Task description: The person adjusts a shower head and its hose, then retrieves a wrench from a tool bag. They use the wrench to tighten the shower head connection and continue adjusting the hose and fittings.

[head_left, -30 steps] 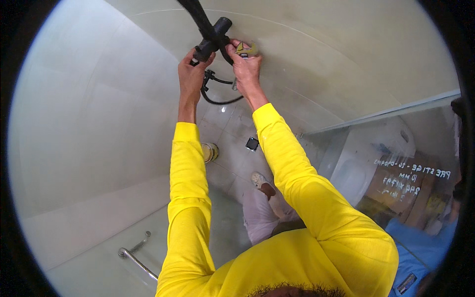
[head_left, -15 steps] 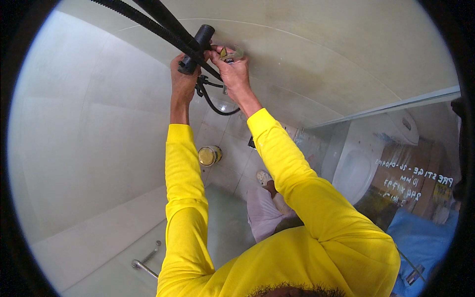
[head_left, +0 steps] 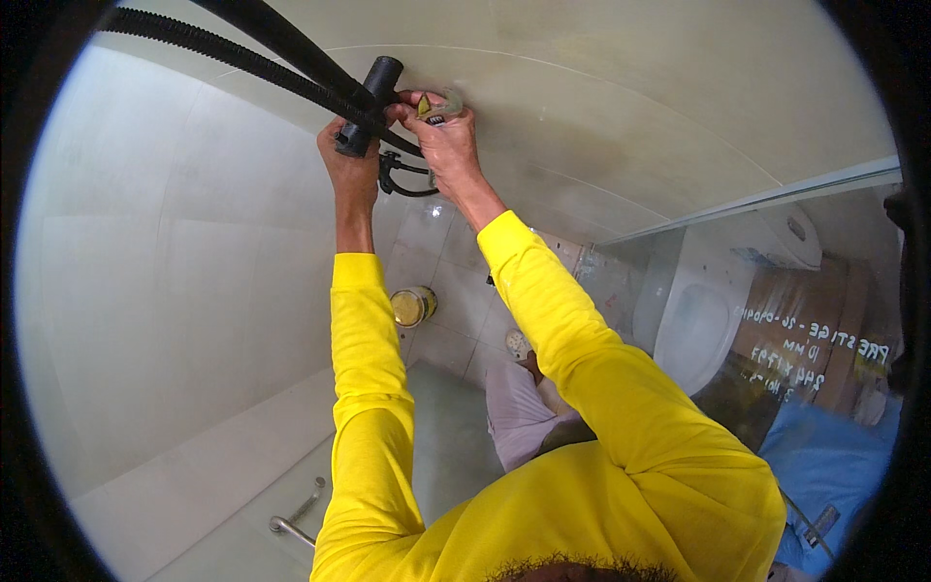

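A short black cylindrical shower fitting (head_left: 380,85) sits across a black shower pipe (head_left: 291,39), close to the beige wall. My left hand (head_left: 351,177) is closed round its lower end, the fingers largely hidden behind it. Just right of the fitting, my right hand (head_left: 452,150) is pinched shut, with its thumb and fingertips against the fitting's side. A small clear piece with a yellow-green part (head_left: 425,104) shows at the right fingers; I cannot make out what it is. A ribbed black hose (head_left: 218,48) passes in front of the fitting.
Below my hands hangs a looped black hose with a bracket (head_left: 390,173). A tub (head_left: 413,306) stands on the tiled floor. To the right are a glass panel edge (head_left: 756,202), a toilet (head_left: 698,330), cardboard (head_left: 824,339) and blue cloth (head_left: 824,461). A metal handle (head_left: 291,526) is lower left.
The fitting, pipe and both hands appear shifted slightly left in view. Both hands keep their places on and beside the fitting.
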A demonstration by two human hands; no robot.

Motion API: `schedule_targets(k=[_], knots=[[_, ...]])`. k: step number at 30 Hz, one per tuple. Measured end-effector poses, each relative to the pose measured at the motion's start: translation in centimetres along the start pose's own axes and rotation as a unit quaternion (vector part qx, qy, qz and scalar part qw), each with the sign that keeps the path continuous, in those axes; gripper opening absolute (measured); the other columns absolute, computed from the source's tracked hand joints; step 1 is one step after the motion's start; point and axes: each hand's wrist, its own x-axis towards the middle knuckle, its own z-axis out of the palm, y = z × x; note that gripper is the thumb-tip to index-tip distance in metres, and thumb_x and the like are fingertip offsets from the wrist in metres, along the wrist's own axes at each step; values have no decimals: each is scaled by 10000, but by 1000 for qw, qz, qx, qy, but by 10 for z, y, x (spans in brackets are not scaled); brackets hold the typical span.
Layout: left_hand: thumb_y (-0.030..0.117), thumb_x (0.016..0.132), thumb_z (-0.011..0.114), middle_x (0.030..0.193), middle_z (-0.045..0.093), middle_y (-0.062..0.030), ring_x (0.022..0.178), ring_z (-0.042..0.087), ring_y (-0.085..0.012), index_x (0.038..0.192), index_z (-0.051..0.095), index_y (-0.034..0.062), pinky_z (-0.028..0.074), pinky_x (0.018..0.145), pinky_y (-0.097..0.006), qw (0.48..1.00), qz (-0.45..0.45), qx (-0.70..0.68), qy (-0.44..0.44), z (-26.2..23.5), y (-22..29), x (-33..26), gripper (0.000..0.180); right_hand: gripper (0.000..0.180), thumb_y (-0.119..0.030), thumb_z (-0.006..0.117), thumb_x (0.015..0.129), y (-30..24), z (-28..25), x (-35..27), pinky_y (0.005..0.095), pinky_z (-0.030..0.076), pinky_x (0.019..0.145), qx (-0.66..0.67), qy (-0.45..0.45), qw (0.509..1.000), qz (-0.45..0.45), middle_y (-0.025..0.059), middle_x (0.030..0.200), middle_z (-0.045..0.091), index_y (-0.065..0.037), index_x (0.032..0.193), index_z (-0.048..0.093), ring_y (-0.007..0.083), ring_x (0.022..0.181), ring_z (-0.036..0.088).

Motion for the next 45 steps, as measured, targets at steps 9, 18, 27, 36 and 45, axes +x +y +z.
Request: schedule_targets(k=[9,18,27,36,45], knots=[[258,933,825,735,589,56,633,475,-73,964,739,82,357,577,-257,982,-121,-84,-119,-18,0,6,198,93,-58,766,950,6,1,0,296,522,844,82,3,996,42,-21,986,729,-56,1043,772,101,923,646],[124,917,786,773,590,78,665,496,-43,973,765,63,359,589,-238,998,-11,-13,-60,-11,-1,8,85,105,-37,739,963,-4,1,-4,275,507,862,47,-7,997,55,0,997,752,-30,1064,764,98,939,668],[179,911,830,757,581,68,654,494,-54,914,736,66,369,578,-255,996,-34,-42,-68,-10,4,12,147,164,19,707,982,3,1,-1,244,517,868,90,-16,996,13,58,1014,765,31,1145,718,120,934,704],[150,887,844,740,578,61,633,497,-46,940,723,58,360,563,-231,987,-89,-63,-116,-9,7,10,160,126,-45,737,993,3,-2,0,220,494,737,76,-4,997,34,53,996,769,-4,1111,720,93,879,685],[107,836,876,747,602,66,616,499,-50,945,719,79,360,553,-237,980,-171,-64,-83,-12,5,10,194,113,-21,739,984,3,-4,2,247,510,781,74,2,997,30,43,1023,762,-9,1095,725,103,916,687]])
